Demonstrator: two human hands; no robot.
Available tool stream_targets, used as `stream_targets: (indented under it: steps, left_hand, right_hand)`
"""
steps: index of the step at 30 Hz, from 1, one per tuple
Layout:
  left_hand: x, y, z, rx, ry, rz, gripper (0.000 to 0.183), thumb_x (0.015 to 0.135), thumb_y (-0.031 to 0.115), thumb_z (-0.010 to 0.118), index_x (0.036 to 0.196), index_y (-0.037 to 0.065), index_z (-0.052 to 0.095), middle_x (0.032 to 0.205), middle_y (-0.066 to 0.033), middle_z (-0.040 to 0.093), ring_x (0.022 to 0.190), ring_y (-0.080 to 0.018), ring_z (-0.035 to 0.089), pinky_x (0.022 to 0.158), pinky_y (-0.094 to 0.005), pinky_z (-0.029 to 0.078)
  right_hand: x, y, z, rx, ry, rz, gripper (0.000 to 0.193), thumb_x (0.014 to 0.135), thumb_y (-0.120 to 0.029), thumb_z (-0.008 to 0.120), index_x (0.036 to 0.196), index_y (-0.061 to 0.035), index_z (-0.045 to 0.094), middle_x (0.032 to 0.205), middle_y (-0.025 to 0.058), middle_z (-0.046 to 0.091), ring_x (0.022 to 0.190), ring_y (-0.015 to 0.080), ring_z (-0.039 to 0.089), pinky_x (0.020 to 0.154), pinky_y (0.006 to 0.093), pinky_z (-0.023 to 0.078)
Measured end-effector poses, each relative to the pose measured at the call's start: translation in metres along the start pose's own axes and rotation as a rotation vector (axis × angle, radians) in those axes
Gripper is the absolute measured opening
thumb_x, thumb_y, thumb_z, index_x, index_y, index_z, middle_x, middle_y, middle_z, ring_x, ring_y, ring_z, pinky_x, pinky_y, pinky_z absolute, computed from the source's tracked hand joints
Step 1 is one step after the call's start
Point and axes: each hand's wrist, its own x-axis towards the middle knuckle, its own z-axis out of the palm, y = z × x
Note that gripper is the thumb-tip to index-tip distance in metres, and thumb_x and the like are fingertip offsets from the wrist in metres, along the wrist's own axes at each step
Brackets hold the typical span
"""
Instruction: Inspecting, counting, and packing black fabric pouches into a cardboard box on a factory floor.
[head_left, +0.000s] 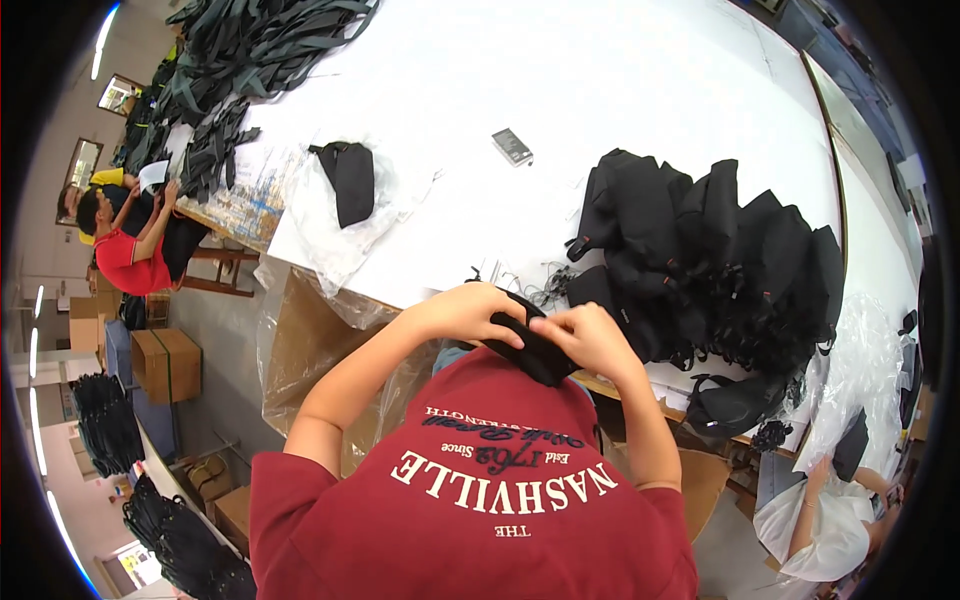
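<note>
Close to my body, at the table's front edge, I hold a black fabric bag (545, 362). My left hand (472, 312) grips its left side, the thumb lying over the cloth. My right hand (590, 336) pinches the bag's upper right part with thumb and fingers. The two hands are only a little apart, and what lies under the fingers is hidden. Right of my hands, a big pile of similar black bags (690, 230) with dangling straps covers the table. Dark loose cords (548, 288) lie just beyond my hands.
Another black bag (350, 185) lies on clear plastic on the white table (450, 90). A small dark packet (512, 146) is in the middle. Black straps (260, 45) heap up far left. Below the edge stands a plastic-lined carton (310, 330). People work at left (135, 255) and right (815, 525).
</note>
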Motion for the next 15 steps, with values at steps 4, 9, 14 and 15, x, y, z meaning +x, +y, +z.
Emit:
stream_targets:
  steps: [4, 9, 14, 15]
  left_hand:
    - [0.069, -0.049, -0.007, -0.738, -0.128, -0.090, 0.020, 0.084, 0.023, 0.063, 0.091, 0.005, 0.065, 0.080, -0.0058, 0.066, 0.074, -0.0142, 0.060, 0.073, -0.0288, 0.047]
    - [0.167, -0.152, 0.011, -0.032, 0.688, -0.242, 0.026, 0.078, 0.012, 0.064, 0.104, 0.009, 0.061, 0.102, -0.0074, 0.063, 0.091, -0.0229, 0.059, 0.079, -0.0328, 0.047]
    - [0.178, -0.153, 0.027, 0.536, 0.510, -0.209, 0.037, 0.071, 0.006, 0.065, 0.107, 0.010, 0.057, 0.127, -0.0052, 0.050, 0.115, -0.0318, 0.044, 0.088, -0.0364, 0.041]
    - [0.177, -0.151, 0.026, 0.586, 0.591, -0.161, 0.029, 0.072, 0.008, 0.066, 0.101, 0.008, 0.058, 0.112, -0.0082, 0.059, 0.103, -0.0320, 0.053, 0.083, -0.0362, 0.044]
  right_hand:
    - [-0.010, 0.020, -0.007, 0.037, -0.070, 0.018, 0.035, 0.074, -0.039, 0.071, 0.076, -0.0040, 0.068, 0.052, 0.0137, 0.056, 0.047, 0.0251, 0.057, 0.049, 0.0331, 0.042]
    - [-0.017, 0.031, 0.000, 0.100, 0.097, -0.059, 0.032, 0.073, -0.029, 0.073, 0.070, 0.0012, 0.063, 0.045, 0.0108, 0.046, 0.037, 0.0161, 0.043, 0.042, 0.0309, 0.033]
    - [-0.030, 0.037, -0.001, 0.009, 0.222, -0.021, 0.034, 0.073, -0.033, 0.072, 0.065, -0.0021, 0.063, 0.047, 0.0124, 0.048, 0.041, 0.0262, 0.045, 0.044, 0.0326, 0.036]
    - [-0.032, 0.038, 0.000, -0.040, 0.269, -0.035, 0.033, 0.073, -0.034, 0.072, 0.064, -0.0034, 0.063, 0.047, 0.0127, 0.049, 0.042, 0.0282, 0.047, 0.045, 0.0335, 0.037]
